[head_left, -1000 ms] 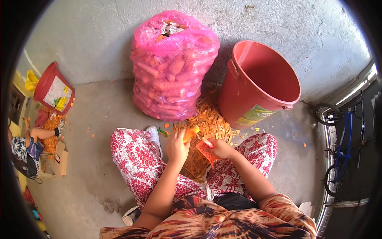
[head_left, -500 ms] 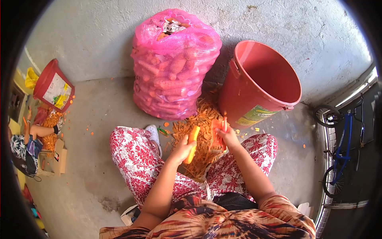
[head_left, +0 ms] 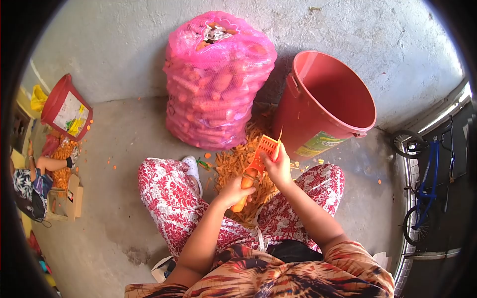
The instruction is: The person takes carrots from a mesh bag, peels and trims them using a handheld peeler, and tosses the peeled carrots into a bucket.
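Note:
My left hand (head_left: 231, 192) is closed around a partly peeled carrot (head_left: 247, 182), held at a slant above my lap. In my right hand (head_left: 278, 166) is an orange plastic peeler (head_left: 267, 146) with a grid of holes at its far end. The peeler's near end lies against the upper part of the carrot. A thin strip sticks up beside my right fingers. Beneath both hands, a heap of carrot peelings (head_left: 226, 171) covers the floor between my legs.
A pink mesh sack (head_left: 213, 99) full of carrots stands ahead, beside a tall red bucket (head_left: 318, 114) near the wall. At far left, another person (head_left: 37, 181) sits by peelings, a cardboard box (head_left: 74, 198) and a red bucket (head_left: 74, 111). A blue bicycle (head_left: 430, 184) is at right.
My right hand has brought the peeler up and left onto the carrot. The carrot has turned in my left hand, and its upper end now meets the peeler.

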`<state>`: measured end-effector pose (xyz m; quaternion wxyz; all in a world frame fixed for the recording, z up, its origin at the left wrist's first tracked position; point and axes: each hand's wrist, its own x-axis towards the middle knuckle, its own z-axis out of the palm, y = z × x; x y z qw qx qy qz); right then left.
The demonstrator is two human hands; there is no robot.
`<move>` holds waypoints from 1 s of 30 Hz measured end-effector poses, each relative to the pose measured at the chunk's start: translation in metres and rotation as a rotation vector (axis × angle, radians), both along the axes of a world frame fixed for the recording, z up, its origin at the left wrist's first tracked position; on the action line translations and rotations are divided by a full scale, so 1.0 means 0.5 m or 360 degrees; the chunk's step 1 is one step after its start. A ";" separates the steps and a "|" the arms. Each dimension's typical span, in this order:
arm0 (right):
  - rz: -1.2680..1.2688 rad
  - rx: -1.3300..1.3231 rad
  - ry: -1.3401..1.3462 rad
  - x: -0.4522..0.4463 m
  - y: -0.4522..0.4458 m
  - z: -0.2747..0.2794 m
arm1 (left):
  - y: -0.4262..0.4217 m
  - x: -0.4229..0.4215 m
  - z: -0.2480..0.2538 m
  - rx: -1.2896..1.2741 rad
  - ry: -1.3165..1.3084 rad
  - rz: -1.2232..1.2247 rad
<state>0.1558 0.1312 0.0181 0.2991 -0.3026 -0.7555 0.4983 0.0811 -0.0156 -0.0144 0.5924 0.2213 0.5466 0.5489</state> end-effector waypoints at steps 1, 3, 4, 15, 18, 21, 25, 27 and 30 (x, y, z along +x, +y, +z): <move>-0.0029 0.0020 0.0072 -0.003 0.003 -0.004 | 0.000 0.000 -0.009 0.0029 0.0027 -0.0035; -0.0084 0.0061 0.0217 -0.011 0.024 -0.010 | -0.001 -0.002 -0.010 0.0057 0.0041 -0.0064; -0.0150 0.0086 0.0095 -0.009 0.055 -0.020 | -0.002 0.000 -0.003 0.0055 0.0026 -0.0061; 0.0140 -0.0153 0.0189 -0.002 0.016 0.049 | -0.004 -0.003 0.006 0.0053 -0.0164 0.0011; -0.0005 0.0021 0.0276 -0.008 0.043 0.007 | -0.010 -0.004 0.012 0.0139 -0.0236 -0.0048; -0.0330 -0.0143 0.0356 -0.005 0.086 0.049 | -0.012 -0.001 0.022 0.0161 -0.0245 -0.0032; -0.0376 -0.0278 0.0441 0.012 0.120 0.072 | -0.010 -0.003 0.029 0.0192 -0.0165 -0.0001; -0.0173 -0.0282 0.0203 0.027 0.093 0.090 | -0.006 -0.002 0.029 0.0188 -0.0095 0.0047; 0.0224 0.0134 -0.0015 0.043 0.051 0.079 | 0.002 -0.006 0.004 0.0106 0.0144 0.0171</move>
